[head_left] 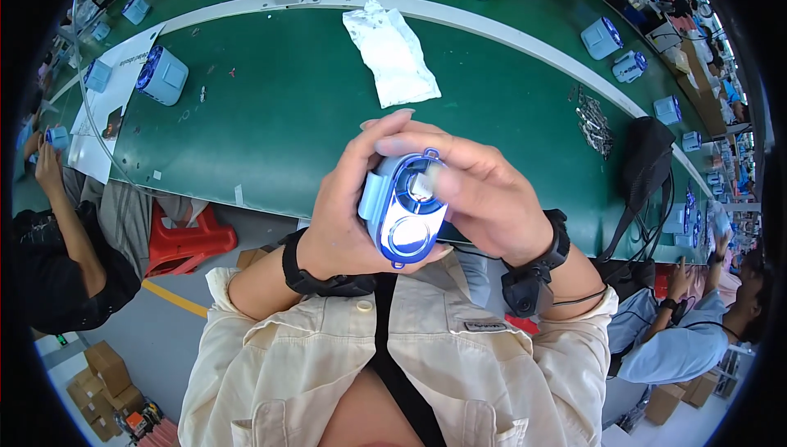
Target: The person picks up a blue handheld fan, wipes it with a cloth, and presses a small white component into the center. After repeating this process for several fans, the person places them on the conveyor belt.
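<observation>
Green bench [287, 111] ran across the upper view, with a pale rail curving along its far edge. Cream jacket [410, 365] filled the bottom, both sleeves pushed up. Co-workers sat at each side: one in dark clothes at left [57, 258], one in a light blue shirt at right [680, 340]. Red stool [188, 242] stood under the bench edge at left. White bag [392, 54] lay crumpled on the bench, well above the hands. Black pouch [648, 152] sat on the bench at right, with a small pile of metal bits [594, 123] just beside it. Blue fans [162, 76] were scattered along the bench and the belt behind it. Left hand [348, 217] was wrapped around the side of one fan [403, 209], held above the lap near the bench edge. Right hand [484, 197] gripped its other side, thumb pressed on a small white part at the top of its face. Black straps on both wrists.
</observation>
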`<control>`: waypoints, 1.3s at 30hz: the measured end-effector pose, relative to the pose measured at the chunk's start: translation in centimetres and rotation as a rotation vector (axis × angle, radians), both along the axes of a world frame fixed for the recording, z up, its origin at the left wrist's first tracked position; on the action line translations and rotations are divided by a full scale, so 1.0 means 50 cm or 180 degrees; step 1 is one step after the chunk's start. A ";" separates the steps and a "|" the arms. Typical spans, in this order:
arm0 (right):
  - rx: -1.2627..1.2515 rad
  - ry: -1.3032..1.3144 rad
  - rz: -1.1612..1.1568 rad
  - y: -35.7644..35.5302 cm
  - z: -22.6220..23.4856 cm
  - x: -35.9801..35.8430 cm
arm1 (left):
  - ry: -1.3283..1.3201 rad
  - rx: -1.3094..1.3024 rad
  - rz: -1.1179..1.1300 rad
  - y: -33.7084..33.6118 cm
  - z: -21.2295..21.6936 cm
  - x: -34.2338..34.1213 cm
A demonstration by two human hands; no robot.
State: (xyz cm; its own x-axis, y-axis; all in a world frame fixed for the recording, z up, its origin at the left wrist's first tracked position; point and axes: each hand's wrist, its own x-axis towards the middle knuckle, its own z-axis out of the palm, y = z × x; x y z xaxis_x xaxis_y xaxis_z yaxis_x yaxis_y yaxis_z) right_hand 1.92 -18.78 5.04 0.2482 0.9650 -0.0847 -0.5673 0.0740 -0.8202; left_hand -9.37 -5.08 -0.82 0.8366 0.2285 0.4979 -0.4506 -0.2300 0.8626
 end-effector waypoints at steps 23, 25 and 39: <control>-0.0629 -0.1654 -0.1579 0.230 0.017 0.313 | -0.0197 -0.0671 0.0907 0.072 0.006 -0.003; -0.0913 -0.1633 -0.1953 0.280 -0.006 0.413 | -0.0079 -0.1001 0.1021 0.080 0.001 -0.006; -0.2352 -0.5706 -0.2305 0.320 -0.093 0.607 | 0.0456 0.1087 0.4157 0.494 0.002 -0.100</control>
State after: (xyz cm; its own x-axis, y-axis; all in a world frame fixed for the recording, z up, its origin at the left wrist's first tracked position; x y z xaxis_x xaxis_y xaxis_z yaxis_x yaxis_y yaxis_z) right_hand 32.27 -2.78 0.38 0.7144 0.5813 0.3896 0.6934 -0.6629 -0.2824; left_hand -14.36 19.62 -0.73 0.1553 0.7720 0.6164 0.3469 -0.6268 0.6977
